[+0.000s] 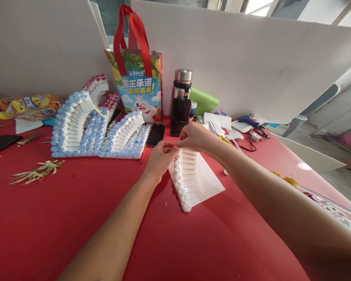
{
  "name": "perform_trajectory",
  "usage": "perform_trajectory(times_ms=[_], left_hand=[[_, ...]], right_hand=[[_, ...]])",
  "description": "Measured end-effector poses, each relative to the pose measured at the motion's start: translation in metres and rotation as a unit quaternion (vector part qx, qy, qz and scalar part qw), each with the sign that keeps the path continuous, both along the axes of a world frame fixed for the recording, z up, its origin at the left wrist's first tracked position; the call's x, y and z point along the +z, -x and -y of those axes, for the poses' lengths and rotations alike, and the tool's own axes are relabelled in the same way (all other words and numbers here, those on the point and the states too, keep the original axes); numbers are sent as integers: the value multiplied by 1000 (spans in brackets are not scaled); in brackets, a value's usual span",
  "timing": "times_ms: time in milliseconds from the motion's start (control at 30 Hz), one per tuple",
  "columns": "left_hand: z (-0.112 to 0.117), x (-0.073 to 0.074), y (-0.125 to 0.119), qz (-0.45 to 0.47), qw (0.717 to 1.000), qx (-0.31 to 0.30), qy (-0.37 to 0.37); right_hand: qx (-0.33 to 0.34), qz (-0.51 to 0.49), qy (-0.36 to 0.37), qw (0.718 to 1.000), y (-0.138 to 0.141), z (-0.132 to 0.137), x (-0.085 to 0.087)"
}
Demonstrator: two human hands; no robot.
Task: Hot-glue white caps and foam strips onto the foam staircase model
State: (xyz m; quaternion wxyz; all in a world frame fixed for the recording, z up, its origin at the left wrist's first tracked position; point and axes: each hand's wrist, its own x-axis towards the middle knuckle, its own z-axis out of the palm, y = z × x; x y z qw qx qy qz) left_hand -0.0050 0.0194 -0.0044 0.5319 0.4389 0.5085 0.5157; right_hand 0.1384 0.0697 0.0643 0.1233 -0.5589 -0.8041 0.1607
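A curved row of white rolled pieces with rose-like swirled ends [181, 190] lies on a white sheet [212, 183] in front of me. At the far end of this row my left hand [160, 158] has its thumb and fingers pinched close to the last swirled end. My right hand [193, 137] reaches over the top of the sheet, its fingertips pinched together just beside the left ones. What sits between the fingertips is too small and hidden to make out. Farther left stand similar finished-looking fans of rolls with blue ends [73, 125].
Behind my hands are a dark phone standing upright [180, 113], a steel flask [183, 76] and a printed bag with red handles [140, 86]. Scissors [213, 127] and a blue glue gun [248, 120] lie right. Another phone [155, 135] lies flat; a braided straw piece [41, 171] is left.
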Motion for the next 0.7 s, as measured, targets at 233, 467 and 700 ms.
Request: perform_trajectory(times_ms=[233, 467, 700], left_hand=[[0, -2, 0, -10, 1000, 1, -10], [0, -1, 0, -18, 1000, 5, -12], [-1, -4, 2, -24, 1000, -10, -7]], right_hand=[[27, 60, -28, 997, 9, 5, 7], [80, 93, -18, 992, 11, 4, 24], [105, 32, -67, 992, -7, 10, 44]])
